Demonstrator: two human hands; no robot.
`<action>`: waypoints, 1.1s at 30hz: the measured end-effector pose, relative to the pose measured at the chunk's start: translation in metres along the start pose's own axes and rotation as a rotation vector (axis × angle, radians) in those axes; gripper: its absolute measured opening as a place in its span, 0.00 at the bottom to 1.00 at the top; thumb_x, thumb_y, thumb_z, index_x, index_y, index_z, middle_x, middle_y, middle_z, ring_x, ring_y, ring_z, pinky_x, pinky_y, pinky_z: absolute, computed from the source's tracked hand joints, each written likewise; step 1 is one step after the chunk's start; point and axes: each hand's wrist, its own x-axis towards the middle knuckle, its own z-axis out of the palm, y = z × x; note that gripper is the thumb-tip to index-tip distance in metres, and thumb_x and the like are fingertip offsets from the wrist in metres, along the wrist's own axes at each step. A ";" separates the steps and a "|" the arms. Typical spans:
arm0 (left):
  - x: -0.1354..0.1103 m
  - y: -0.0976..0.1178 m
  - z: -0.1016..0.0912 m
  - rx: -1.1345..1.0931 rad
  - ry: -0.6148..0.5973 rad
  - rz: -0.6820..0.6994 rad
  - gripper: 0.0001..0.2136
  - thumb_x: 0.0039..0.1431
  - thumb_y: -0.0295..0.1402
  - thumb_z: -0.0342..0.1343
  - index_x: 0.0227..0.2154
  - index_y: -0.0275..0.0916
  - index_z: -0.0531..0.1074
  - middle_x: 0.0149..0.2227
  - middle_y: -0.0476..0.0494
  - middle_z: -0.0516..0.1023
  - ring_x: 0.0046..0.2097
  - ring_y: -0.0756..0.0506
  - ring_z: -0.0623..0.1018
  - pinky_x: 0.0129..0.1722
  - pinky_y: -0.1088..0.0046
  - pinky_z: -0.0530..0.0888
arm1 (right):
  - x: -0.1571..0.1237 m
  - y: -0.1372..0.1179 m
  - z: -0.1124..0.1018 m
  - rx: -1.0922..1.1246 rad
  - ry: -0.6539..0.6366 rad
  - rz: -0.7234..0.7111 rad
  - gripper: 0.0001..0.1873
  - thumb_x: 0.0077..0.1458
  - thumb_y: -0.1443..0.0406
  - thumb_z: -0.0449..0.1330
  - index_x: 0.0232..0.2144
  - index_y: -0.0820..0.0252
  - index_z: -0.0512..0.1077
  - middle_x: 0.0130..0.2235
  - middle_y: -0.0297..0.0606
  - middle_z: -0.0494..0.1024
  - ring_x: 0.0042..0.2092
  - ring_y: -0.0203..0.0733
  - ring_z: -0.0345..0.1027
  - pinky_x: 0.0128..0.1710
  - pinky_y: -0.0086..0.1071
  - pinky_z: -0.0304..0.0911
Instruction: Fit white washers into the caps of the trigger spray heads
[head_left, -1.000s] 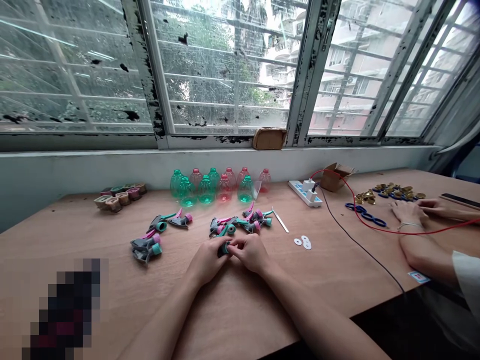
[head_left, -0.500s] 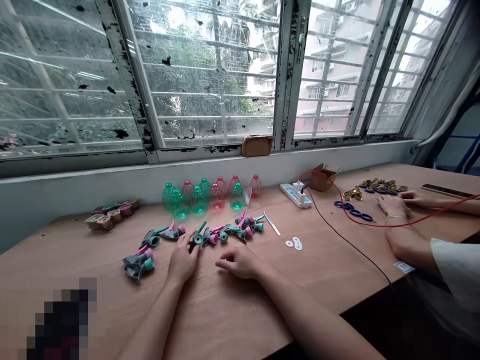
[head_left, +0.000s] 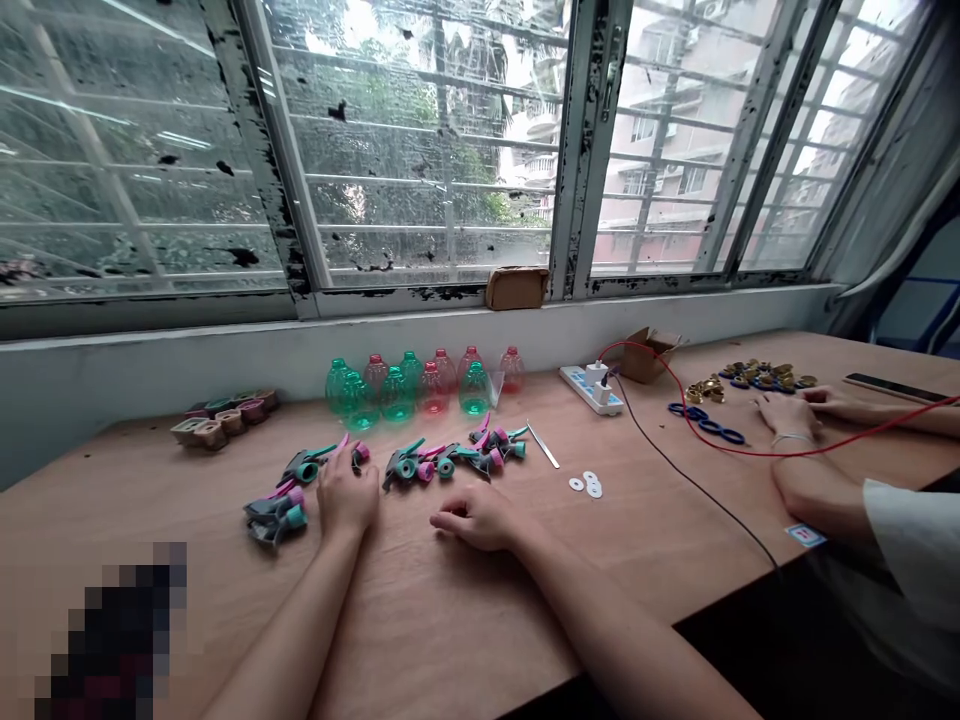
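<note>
My left hand [head_left: 349, 497] reaches over a grey spray trigger head [head_left: 361, 454] with a pink collar, its fingers curled around it and partly hiding it. My right hand [head_left: 478, 517] rests on the table, loosely closed, and no object shows in it. Just beyond it lies a row of grey trigger heads with pink or green parts, among them a green-collared trigger head [head_left: 406, 468] lying in the gap between my hands. Farther left are another green-collared trigger head [head_left: 304, 470] and a small pile of trigger heads [head_left: 274, 517].
Green bottles [head_left: 396, 395] and pink bottles [head_left: 433, 388] stand along the wall. White tweezers [head_left: 543, 444] and white washers [head_left: 592, 485] lie right of my right hand. Beyond are a power strip [head_left: 592, 388], cables and scissors [head_left: 705, 424]. At right, another person's hand [head_left: 787, 415] rests near gold-coloured parts [head_left: 765, 374].
My left hand has moved left, from the green-collared trigger head to the pink-collared one. That green-collared head now lies free on the table. My right hand has stayed in place.
</note>
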 end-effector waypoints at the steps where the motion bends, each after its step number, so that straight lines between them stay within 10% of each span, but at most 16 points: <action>1: 0.002 0.000 0.002 0.030 -0.017 -0.002 0.20 0.55 0.33 0.48 0.51 0.37 0.66 0.55 0.37 0.68 0.57 0.37 0.66 0.58 0.59 0.61 | 0.000 0.001 0.000 -0.004 -0.009 0.007 0.16 0.57 0.57 0.57 0.25 0.60 0.78 0.20 0.30 0.71 0.23 0.30 0.57 0.23 0.25 0.45; 14: -0.001 0.016 -0.002 0.280 -0.177 -0.172 0.16 0.61 0.35 0.44 0.44 0.40 0.75 0.50 0.36 0.72 0.51 0.31 0.66 0.48 0.53 0.66 | -0.003 0.005 -0.008 -0.021 -0.154 0.056 0.15 0.58 0.55 0.56 0.34 0.57 0.79 0.29 0.33 0.78 0.28 0.32 0.65 0.26 0.24 0.51; 22: -0.001 0.008 -0.007 0.072 -0.149 -0.261 0.12 0.54 0.32 0.52 0.41 0.43 0.74 0.42 0.39 0.78 0.45 0.36 0.73 0.40 0.63 0.69 | -0.002 0.007 -0.005 -0.006 -0.144 0.065 0.16 0.58 0.56 0.56 0.33 0.58 0.79 0.28 0.33 0.77 0.30 0.33 0.65 0.27 0.24 0.52; 27: -0.005 0.007 -0.009 -0.164 0.067 -0.158 0.14 0.56 0.34 0.51 0.45 0.39 0.72 0.38 0.43 0.78 0.40 0.43 0.76 0.42 0.69 0.71 | -0.003 0.006 -0.006 0.001 -0.144 0.059 0.15 0.59 0.56 0.56 0.32 0.58 0.79 0.28 0.33 0.78 0.30 0.34 0.66 0.27 0.24 0.52; 33: -0.024 0.032 -0.025 -0.245 0.067 0.271 0.10 0.60 0.38 0.51 0.36 0.39 0.75 0.36 0.45 0.79 0.38 0.46 0.78 0.39 0.74 0.71 | -0.003 0.007 -0.005 0.012 -0.149 0.071 0.15 0.58 0.57 0.56 0.34 0.58 0.79 0.27 0.33 0.77 0.28 0.33 0.64 0.26 0.25 0.52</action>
